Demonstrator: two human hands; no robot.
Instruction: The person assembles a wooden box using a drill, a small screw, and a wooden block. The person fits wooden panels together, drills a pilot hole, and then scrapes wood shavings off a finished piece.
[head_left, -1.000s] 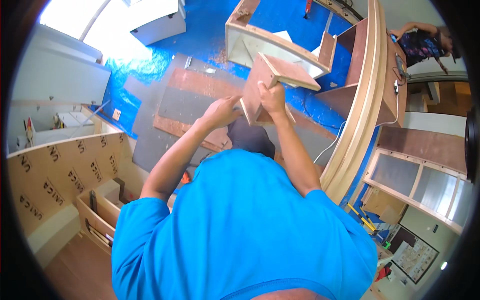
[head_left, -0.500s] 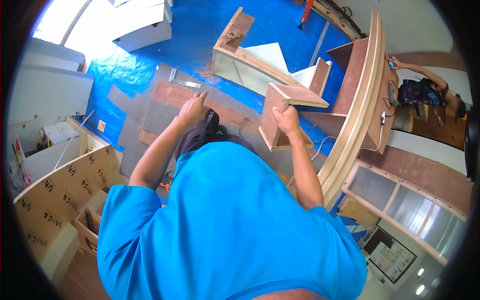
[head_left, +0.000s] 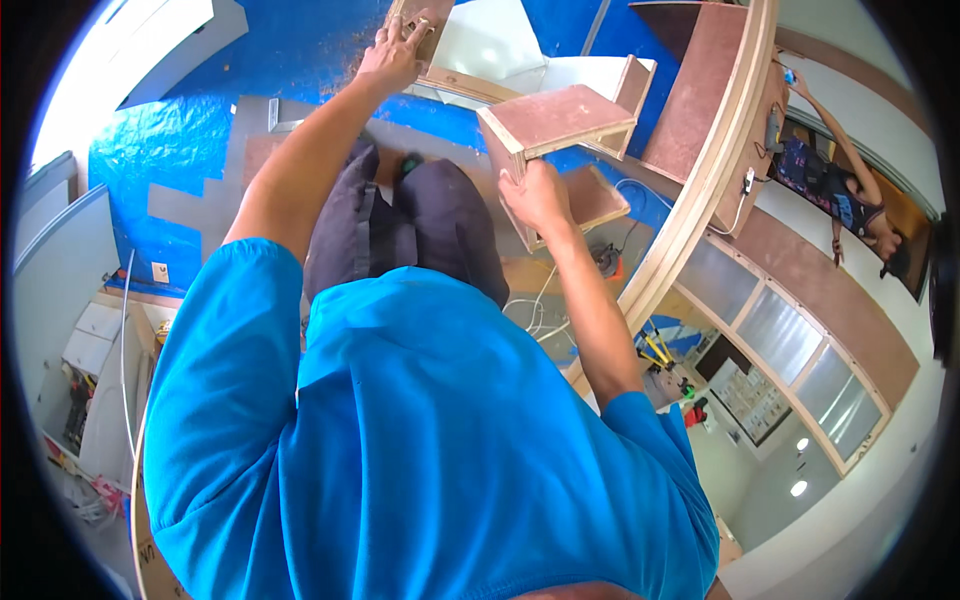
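Note:
My right hand [head_left: 540, 200] is closed on the edge of an open wooden box [head_left: 570, 118], made of reddish-brown plywood with pale edges, and holds it tilted at my right side. My left arm stretches far forward. The left hand [head_left: 393, 60], fingers spread, is at the reddish-brown end board [head_left: 432, 38] of a long cabinet frame with white inner panels [head_left: 488, 42]. Whether the fingertips touch the board or a small thing on it, I cannot tell.
Blue sheeting [head_left: 150, 130] and grey boards cover the floor. A long wooden cabinet [head_left: 690, 100] with a pale edge runs along the right. Beyond it, another person [head_left: 835, 175] raises an arm with something blue. A white cable [head_left: 545, 310] lies beside my right forearm. White panels [head_left: 70, 240] stand left.
My left hand has reached forward from above my knee to the cabinet frame's end board. My body has leaned forward, and my right hand still grips the box, which has tilted.

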